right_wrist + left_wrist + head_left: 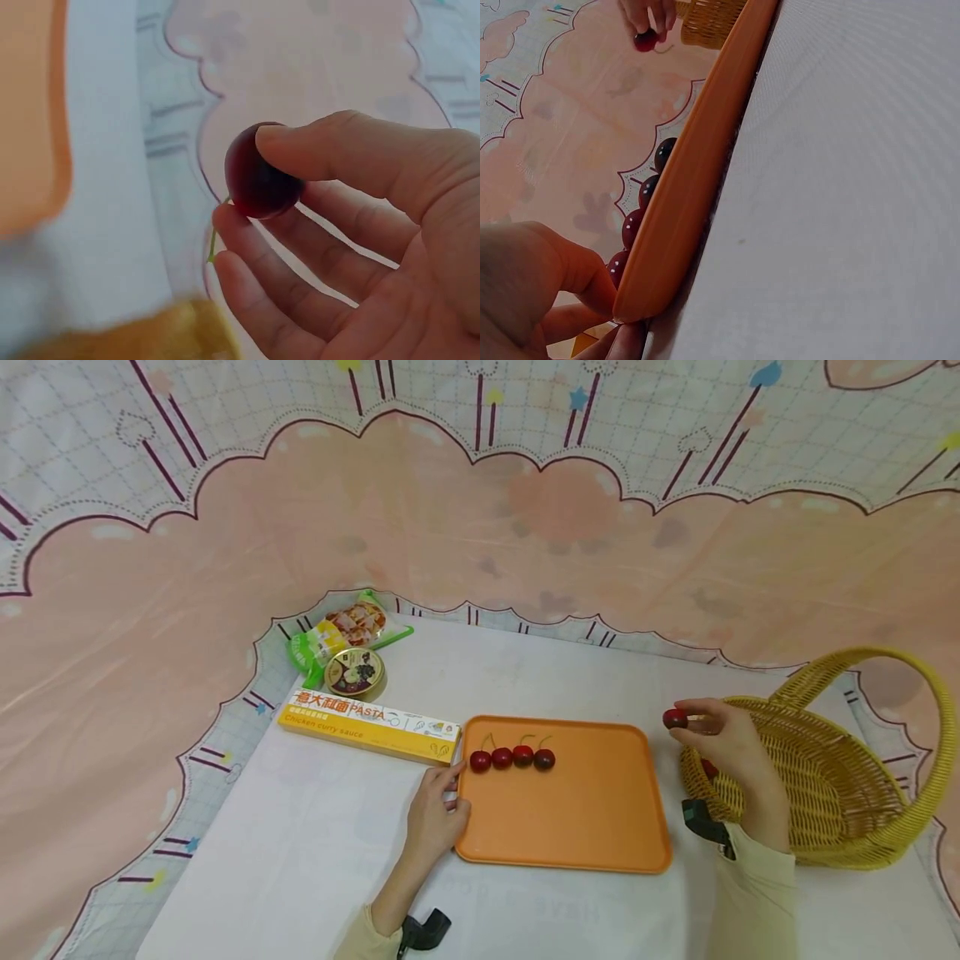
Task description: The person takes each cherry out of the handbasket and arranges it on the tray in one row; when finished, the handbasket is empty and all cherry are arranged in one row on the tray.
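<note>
Between the thumb and fingers of my right hand (726,742) is a dark red cherry (251,176), its green stem hanging down in the right wrist view. That hand is raised over the left rim of a yellow wicker basket (832,802), where another cherry (708,768) shows through. My left hand (437,810) pinches the left edge of an orange tray (562,822), fingers at its rim in the left wrist view. Several cherries (522,756) with stems lie side by side in a row at the tray's upper left.
A yellow and white pasta box (367,727) lies just left of the tray. Behind it stand a round can (354,672) and a green and yellow food packet (345,631). The basket's tall handle (941,718) arches up on the right. A patterned cloth (480,543) hangs at the back.
</note>
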`<action>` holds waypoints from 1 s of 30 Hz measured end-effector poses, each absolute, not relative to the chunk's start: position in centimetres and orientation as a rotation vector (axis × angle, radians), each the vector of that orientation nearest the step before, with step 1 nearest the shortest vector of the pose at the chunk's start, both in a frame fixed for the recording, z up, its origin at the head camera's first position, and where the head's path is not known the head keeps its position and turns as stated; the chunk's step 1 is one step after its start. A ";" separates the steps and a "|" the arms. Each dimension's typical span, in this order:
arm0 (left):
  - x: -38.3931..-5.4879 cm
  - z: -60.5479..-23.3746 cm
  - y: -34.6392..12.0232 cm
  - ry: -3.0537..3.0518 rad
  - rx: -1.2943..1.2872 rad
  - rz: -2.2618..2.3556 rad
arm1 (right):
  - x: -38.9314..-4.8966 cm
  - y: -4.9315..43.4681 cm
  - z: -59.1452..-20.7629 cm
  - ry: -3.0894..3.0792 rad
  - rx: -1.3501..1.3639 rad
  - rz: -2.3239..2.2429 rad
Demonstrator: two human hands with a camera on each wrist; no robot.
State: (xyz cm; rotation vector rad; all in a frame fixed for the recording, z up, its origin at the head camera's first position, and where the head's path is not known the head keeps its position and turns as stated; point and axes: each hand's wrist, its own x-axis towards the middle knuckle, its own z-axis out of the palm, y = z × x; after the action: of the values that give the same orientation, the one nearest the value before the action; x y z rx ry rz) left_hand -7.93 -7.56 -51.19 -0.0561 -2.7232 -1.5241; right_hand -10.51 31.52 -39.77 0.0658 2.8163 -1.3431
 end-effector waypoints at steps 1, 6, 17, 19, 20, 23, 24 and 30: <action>-8.0 -51.2 -7.6 -2.724 -0.050 -1.526 | -10.8 31.0 -40.0 2.801 0.052 -1.353; -8.1 -51.1 -7.6 -2.723 -0.055 -1.533 | -12.0 28.6 -41.8 2.761 -0.002 -1.350; -7.9 -51.2 -7.6 -2.704 -0.064 -1.544 | -13.1 23.5 -46.2 2.680 -0.096 -1.410; -7.9 -51.2 -7.7 -2.693 -0.073 -1.549 | -13.1 22.8 -46.7 2.659 -0.097 -1.409; -7.9 -51.2 -7.7 -2.688 -0.074 -1.553 | -13.1 22.5 -46.9 2.655 -0.101 -1.398; -7.9 -51.3 -7.7 -2.684 -0.077 -1.554 | -13.0 21.6 -47.5 2.630 -0.105 -1.368; -7.9 -51.3 -7.7 -2.685 -0.076 -1.552 | -13.0 21.4 -47.6 2.617 -0.108 -1.362; -8.0 -51.2 -7.8 -2.700 -0.074 -1.559 | -13.0 20.7 -48.0 2.550 -0.142 -1.369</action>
State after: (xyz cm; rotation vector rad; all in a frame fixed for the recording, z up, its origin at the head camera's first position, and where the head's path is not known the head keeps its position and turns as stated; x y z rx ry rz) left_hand -7.95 -7.76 -51.22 -0.0736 -2.7001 -1.5588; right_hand -12.97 20.68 -48.03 -0.1416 2.5495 -1.3690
